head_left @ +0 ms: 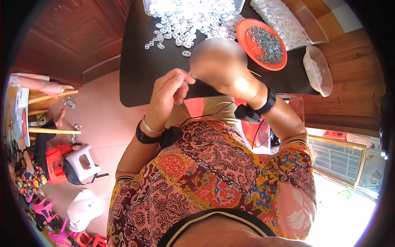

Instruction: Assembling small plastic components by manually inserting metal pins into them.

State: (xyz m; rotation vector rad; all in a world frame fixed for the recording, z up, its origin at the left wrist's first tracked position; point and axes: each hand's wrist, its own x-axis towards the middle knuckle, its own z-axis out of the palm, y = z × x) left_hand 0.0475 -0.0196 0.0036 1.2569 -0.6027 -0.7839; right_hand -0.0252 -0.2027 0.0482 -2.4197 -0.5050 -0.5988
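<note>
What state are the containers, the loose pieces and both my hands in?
White pieces: spread loose on the table
Box: holding white pieces
Plate: partly covered with metal pieces
Bag: filled with white pieces
Bowl: partly filled
Left hand: fingers bent
Right hand: blurred, grip unclear

Taking twelve as straight ahead of the person's waist, I count one left hand (166, 90) at ten, one right hand (218, 66) at twelve, one table (135, 78), one tub (146, 7) at twelve, one plate (242, 35) and one bag (284, 22) at one, one dish (326, 84) at two, one white stool (75, 163) at eight. White pieces (197, 26) and grey bits (269, 47) are both too many to count.
</note>
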